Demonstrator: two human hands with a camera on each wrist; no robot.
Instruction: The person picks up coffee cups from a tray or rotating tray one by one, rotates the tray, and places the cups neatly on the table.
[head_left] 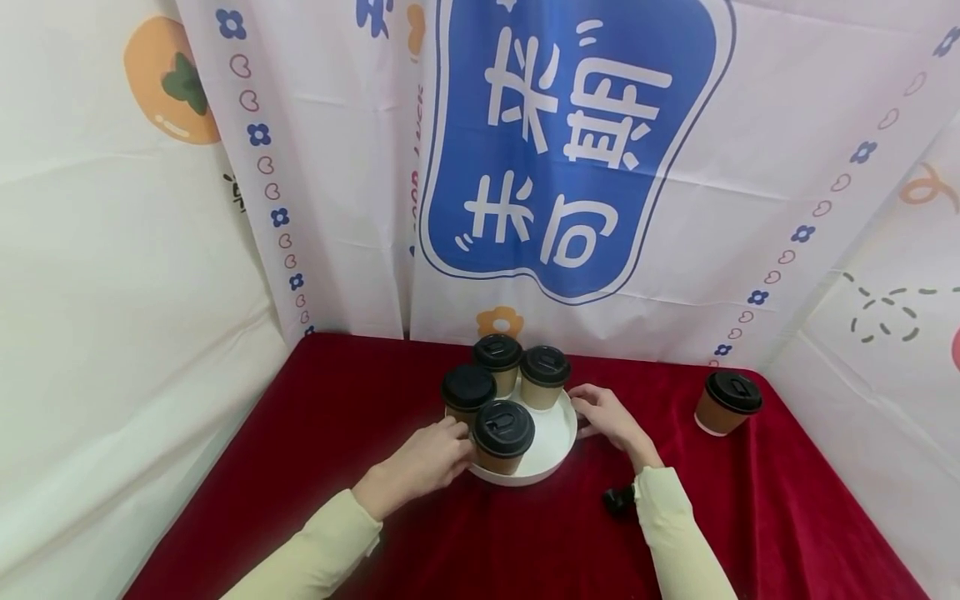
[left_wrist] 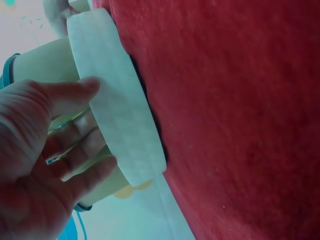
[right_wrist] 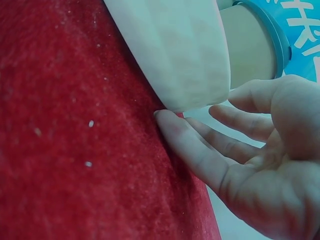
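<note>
A round white tray (head_left: 551, 442) lies on the red cloth, carrying several brown paper cups with black lids, among them a front cup (head_left: 501, 450) and a back right cup (head_left: 543, 387). My left hand (head_left: 427, 467) holds the tray's left rim; in the left wrist view its thumb (left_wrist: 75, 95) lies against the outer wall, other fingers reaching in beside the cups. At the tray's right edge, my right hand (head_left: 607, 417) grips the rim. The right wrist view shows its fingers (right_wrist: 195, 150) spread above and below the edge of the tray wall (right_wrist: 185, 55).
Another lidded paper cup (head_left: 723, 408) stands apart on the right of the red cloth (head_left: 360, 400). A white printed curtain (head_left: 345, 208) hangs behind and at both sides. A small black device (head_left: 618, 500) sits at my right wrist.
</note>
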